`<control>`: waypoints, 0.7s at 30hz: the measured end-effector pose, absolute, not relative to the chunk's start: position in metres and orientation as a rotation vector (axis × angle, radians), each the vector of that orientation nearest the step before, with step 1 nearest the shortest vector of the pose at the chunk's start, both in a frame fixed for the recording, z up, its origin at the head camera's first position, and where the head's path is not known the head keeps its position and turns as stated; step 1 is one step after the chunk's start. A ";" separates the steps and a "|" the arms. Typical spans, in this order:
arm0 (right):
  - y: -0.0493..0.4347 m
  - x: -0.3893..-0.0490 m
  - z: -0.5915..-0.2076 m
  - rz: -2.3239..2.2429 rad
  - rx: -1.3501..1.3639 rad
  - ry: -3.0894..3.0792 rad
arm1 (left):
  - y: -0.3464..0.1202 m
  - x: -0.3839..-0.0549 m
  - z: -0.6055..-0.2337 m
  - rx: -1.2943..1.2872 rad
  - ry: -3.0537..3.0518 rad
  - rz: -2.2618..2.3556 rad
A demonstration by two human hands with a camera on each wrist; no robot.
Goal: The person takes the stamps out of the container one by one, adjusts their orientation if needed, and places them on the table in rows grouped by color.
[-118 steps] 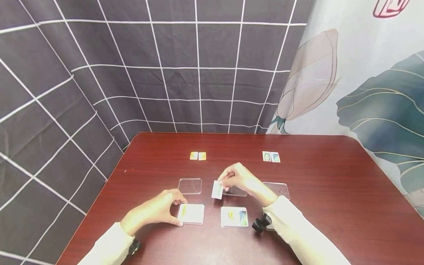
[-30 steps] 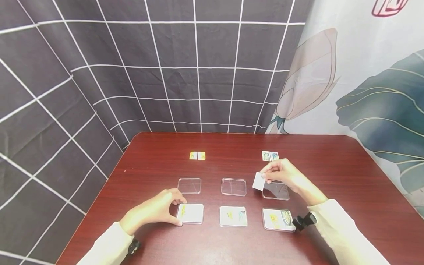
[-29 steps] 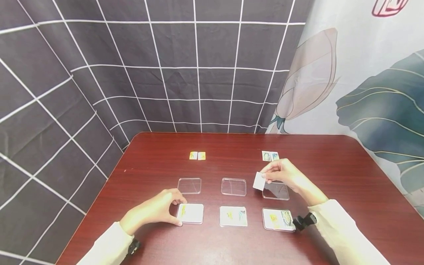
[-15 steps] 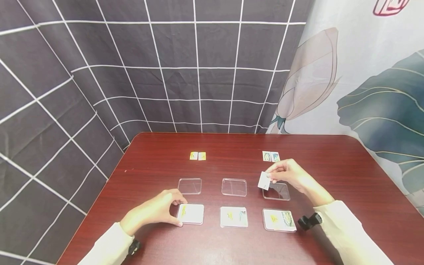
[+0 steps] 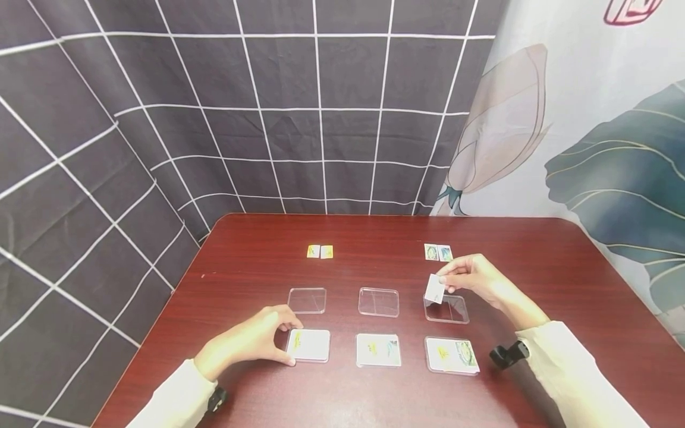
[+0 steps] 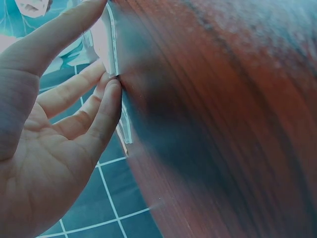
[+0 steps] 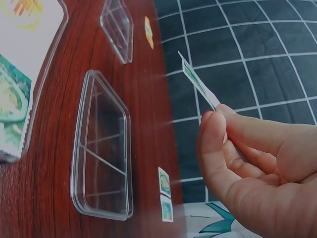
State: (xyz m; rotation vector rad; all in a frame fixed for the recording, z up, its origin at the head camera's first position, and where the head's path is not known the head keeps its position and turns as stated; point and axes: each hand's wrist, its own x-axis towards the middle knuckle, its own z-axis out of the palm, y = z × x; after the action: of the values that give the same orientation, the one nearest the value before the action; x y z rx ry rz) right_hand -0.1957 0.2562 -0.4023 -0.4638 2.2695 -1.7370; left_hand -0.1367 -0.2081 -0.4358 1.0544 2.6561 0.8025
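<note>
My left hand point(image 5: 257, 337) holds the left edge of a clear plastic case point(image 5: 313, 345) between thumb and fingers; a white card with a yellow print lies in it. In the left wrist view the case point(image 6: 111, 42) shows edge-on at the fingertips. Thumb and fingers of my right hand point(image 5: 478, 279) pinch a small stamp point(image 5: 435, 289), its pale side with a faint print towards the head camera. Held tilted above the table, the stamp point(image 7: 194, 79) shows a green picture in the right wrist view. Below it lies a clear lid point(image 5: 446, 310) with a raised rim.
Two more cases, a middle one point(image 5: 377, 349) and a right one point(image 5: 452, 355), hold cards and stamps. Behind are a left lid point(image 5: 307, 301) and a middle lid point(image 5: 379, 302). Yellow stamps point(image 5: 320, 251) and green-blue stamps point(image 5: 437, 252) lie near the table's far edge.
From the middle lid, my right hand has carried the stamp rightward to over the right lid, lately drifting slightly right. My left hand stays at the left case.
</note>
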 end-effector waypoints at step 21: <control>0.280 -0.202 -0.403 -1.666 -0.426 2.367 | -0.209 -0.136 -0.436 1.078 2.666 0.796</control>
State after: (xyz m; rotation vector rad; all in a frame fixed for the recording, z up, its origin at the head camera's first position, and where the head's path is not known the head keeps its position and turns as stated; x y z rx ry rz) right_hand -0.2022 0.2803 -0.4029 -0.4265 2.3667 -1.6657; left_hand -0.1363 -0.2086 -0.4365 1.0776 2.6657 0.7963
